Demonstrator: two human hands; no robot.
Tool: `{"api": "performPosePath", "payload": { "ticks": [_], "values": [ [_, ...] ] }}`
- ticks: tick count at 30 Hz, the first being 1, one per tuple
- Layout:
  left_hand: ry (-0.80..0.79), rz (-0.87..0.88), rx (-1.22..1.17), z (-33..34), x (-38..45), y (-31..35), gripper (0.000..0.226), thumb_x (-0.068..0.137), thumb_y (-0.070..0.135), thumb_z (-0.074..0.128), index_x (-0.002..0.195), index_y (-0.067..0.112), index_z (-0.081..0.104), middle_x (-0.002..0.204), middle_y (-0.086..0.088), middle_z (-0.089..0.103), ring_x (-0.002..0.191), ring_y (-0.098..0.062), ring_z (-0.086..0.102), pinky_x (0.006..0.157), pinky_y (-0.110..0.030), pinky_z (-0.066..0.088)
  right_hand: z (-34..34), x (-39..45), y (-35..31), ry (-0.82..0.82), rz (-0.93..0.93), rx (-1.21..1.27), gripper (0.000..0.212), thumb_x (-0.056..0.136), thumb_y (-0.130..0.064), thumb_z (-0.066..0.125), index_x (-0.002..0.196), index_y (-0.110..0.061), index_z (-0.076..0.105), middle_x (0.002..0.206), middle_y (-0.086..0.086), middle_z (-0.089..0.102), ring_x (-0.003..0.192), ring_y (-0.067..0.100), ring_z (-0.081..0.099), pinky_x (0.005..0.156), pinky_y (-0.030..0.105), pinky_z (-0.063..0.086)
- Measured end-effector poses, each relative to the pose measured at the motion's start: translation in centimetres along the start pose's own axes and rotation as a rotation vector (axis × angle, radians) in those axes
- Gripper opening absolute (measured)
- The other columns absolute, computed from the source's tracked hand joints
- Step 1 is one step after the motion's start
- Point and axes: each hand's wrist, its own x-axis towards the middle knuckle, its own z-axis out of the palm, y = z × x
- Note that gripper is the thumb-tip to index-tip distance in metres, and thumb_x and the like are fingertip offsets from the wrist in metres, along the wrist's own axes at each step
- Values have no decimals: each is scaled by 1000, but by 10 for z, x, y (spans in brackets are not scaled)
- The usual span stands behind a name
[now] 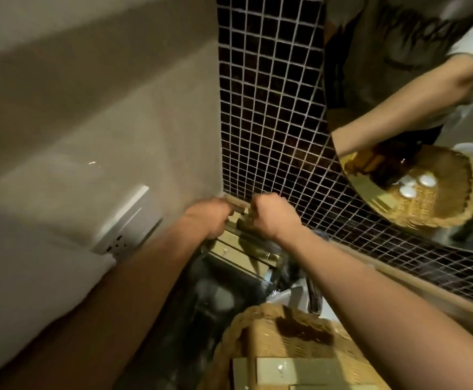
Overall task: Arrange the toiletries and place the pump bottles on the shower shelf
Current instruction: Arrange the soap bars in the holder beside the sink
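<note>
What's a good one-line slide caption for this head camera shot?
Both hands, left hand and right hand, work at small boxes in the tiled corner, wicker basket below, mirror to the right.

Both bare arms stretched forward, left hand and right hand curled, close together

Both arms reach forward into the corner where a plain beige wall meets a dark mosaic tile wall. The left hand and right hand sit close together, fingers curled over small pale boxes stacked there; what exactly each grip encloses is blurred. A white wall socket sits left of the hands. A wicker basket lies below, holding flat pale boxes. At upper right a round mirror reflects a forearm and the basket.
</note>
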Motion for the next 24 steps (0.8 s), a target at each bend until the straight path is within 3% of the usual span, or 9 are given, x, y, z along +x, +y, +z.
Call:
{"api": "performPosePath", "payload": {
  "ticks": [4,10,18,24],
  "values": [
    [13,10,34,11,10,-1,31,90,18,59,121,25,57,116,-3,61,102,-24,60,92,-41,52,24,12,5,-27,22,28,14,89,-24,62,99,-21,54,95,0,47,84,18,48,77,34,49],
    [-18,17,75,21,21,-3,30,90,16,58,119,22,57,118,-5,60,105,-24,58,91,-39,50,42,24,7,-82,91,34,22,90,-27,65,110,-19,59,105,4,57,90,23,58,80,41,55],
    [-50,74,139,28,27,-5,34,90,24,58,124,23,53,131,-4,55,119,-24,53,93,-39,48,64,29,10,-91,122,77,32,89,-11,65,121,-15,58,111,5,50,91,25,57,79,39,53],
    [-167,122,97,35,31,3,60,89,24,64,144,23,38,141,-5,46,130,-26,45,104,-41,42,78,31,13,-84,114,102,39,90,-8,64,126,-15,53,120,7,46,94,25,55,75,36,48]
  ]
}}
